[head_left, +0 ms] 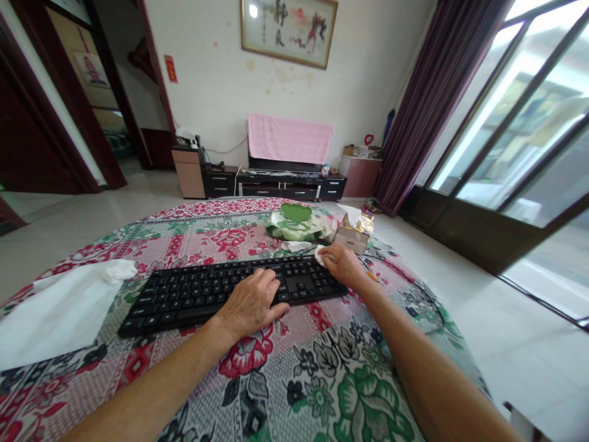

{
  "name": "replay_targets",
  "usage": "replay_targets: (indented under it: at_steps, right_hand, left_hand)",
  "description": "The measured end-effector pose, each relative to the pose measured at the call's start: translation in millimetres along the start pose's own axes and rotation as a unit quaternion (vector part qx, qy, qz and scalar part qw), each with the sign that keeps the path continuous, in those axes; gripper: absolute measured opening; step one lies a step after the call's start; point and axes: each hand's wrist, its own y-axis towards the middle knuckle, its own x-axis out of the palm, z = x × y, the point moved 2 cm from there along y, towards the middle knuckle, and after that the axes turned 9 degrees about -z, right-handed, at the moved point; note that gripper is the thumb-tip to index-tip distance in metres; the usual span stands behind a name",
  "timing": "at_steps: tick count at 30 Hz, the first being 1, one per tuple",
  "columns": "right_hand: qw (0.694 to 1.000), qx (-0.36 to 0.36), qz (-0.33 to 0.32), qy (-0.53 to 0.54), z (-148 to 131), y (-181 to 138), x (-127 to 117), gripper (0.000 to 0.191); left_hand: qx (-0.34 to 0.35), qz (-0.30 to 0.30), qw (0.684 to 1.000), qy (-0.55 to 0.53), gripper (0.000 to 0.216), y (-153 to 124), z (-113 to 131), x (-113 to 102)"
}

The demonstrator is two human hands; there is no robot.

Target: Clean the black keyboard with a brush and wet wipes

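Note:
A black keyboard [193, 291] lies across a round table covered by a floral cloth [322, 374]. My left hand [251, 304] rests flat on the keys just right of the keyboard's middle, fingers slightly curled, holding nothing. My right hand [339, 263] sits at the keyboard's far right corner, fingers pressed down on a small white wipe [319, 255] against the keys.
A green wet-wipe pack [294, 224] and a tan tissue box [353, 236] stand beyond the keyboard. A used white tissue [294, 245] lies near them. White paper sheets [59, 313] cover the table's left side. A TV stand [285, 181] lines the far wall.

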Motion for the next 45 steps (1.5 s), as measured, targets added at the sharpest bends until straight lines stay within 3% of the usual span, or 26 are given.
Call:
replay_targets:
  at_steps: [4,8,15,30,40,45]
  right_hand:
    - [0.998,-0.021,-0.043,-0.048,-2.4,-2.0,0.3,0.027]
    - [0.998,-0.004,-0.059,-0.005,3.5,-1.1,-2.2,0.021]
    - [0.995,0.043,0.072,0.052,20.3,5.9,-4.6,0.031]
    - [0.993,0.032,-0.002,0.112,9.6,3.4,-2.7,0.034]
    - [0.993,-0.025,0.054,0.103,12.0,7.7,-1.9,0.032]
    - [0.993,0.03,0.017,0.115,7.5,3.9,-1.2,0.032]
  left_hand:
    - [-0.004,-0.004,1.0,-0.003,0.033,-0.1,0.6,-0.5]
    - [-0.004,-0.004,1.0,-0.006,0.033,-0.5,0.8,-0.4]
    - [-0.003,-0.005,1.0,-0.003,0.033,-0.4,0.4,0.1]
    - [-0.003,-0.009,1.0,-0.003,0.032,-0.2,1.5,-2.1]
    - [0.0,0.001,1.0,-0.011,0.031,0.1,0.7,-1.0]
    - [-0.007,-0.01,1.0,-0.009,0.032,0.2,1.2,-1.3]
